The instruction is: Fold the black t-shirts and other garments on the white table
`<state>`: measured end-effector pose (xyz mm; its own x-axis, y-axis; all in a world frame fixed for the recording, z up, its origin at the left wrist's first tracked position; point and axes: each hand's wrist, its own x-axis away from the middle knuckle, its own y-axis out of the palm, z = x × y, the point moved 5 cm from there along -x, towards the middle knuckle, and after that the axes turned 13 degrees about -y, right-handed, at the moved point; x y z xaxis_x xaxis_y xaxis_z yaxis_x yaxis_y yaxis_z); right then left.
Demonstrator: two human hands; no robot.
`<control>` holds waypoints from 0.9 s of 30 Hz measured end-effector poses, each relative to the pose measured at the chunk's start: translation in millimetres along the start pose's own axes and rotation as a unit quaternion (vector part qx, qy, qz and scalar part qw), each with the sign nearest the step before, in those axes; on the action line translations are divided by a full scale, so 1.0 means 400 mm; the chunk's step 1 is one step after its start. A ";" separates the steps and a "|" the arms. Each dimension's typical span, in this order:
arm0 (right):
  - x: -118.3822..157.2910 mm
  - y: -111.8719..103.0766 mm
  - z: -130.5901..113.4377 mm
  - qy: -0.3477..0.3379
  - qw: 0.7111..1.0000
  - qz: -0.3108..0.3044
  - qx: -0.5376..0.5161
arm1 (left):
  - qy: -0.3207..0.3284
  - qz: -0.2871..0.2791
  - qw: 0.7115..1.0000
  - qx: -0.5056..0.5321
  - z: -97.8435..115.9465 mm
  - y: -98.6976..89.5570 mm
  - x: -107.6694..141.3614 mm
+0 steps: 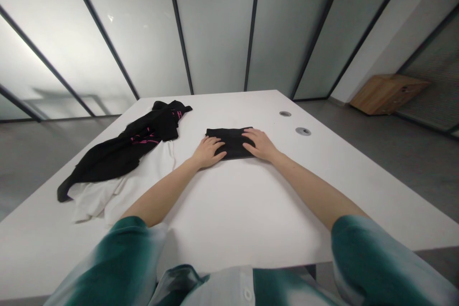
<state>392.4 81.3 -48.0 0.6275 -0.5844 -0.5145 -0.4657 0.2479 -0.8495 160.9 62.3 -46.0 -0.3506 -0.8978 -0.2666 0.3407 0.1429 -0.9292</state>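
**Floor:** a grey floor (43, 167) spreads at the far left of the frame, beyond the table edge, and shows again at the right.

**Wall:** frosted glass panels (215, 24) in thin black frames fill the top of the frame from left to right.

**Table:** a white table (229, 244) takes up the middle and lower part of the frame.

**Left of the table:** a crumpled black garment (143, 134) with pink print lies in a long diagonal heap at the left, partly on top of a rumpled white garment (103, 196).

**Left hand:** the left hand (209, 152) lies palm down on the left end of a folded black cloth (231, 142), a little right of the white garment. Its fingers (217, 144) lie flat and close together, pressing down, with no pinch.

**Task's thing:** the folded black cloth sits near the centre of the frame, a flat rectangle between both hands.

**Right hand:** the right hand (260, 144) lies palm down on the cloth's right end. Its fingers (249, 137) are slightly fanned, flat on the fabric, and pinch nothing.

**Right of the hands:** two round grommets (303, 131) are set in the tabletop at the upper right, well apart from the cloth.

**Far right:** a wooden box (389, 93) sits on the floor by the wall.

**Bottom:** teal and white sleeves (362, 253) enter from both lower corners.
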 end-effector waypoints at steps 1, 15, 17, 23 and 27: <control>-0.001 0.015 -0.008 -0.012 0.999 -0.041 -0.016 | 0.000 -0.027 1.000 -0.013 -0.002 0.013 0.000; 0.017 0.004 0.053 0.115 0.988 -0.106 0.007 | -0.175 0.104 0.978 0.040 -0.113 -0.023 -0.024; 0.041 -0.018 0.108 0.189 0.976 -0.103 0.041 | -0.192 0.094 0.976 0.044 -0.125 -0.018 -0.026; 0.184 -0.116 0.254 0.446 0.877 -0.034 0.176 | -0.181 0.095 0.977 0.051 -0.124 -0.011 -0.027; 0.215 -0.141 0.268 0.471 0.858 0.025 0.202 | -0.171 0.107 0.978 0.053 -0.119 -0.016 -0.025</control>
<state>539.7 99.9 -57.1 -0.2595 -0.8835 -0.3901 -0.1038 0.4271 -0.8982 120.9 90.2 -49.5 0.0456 -0.9413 -0.3345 0.4697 0.3157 -0.8244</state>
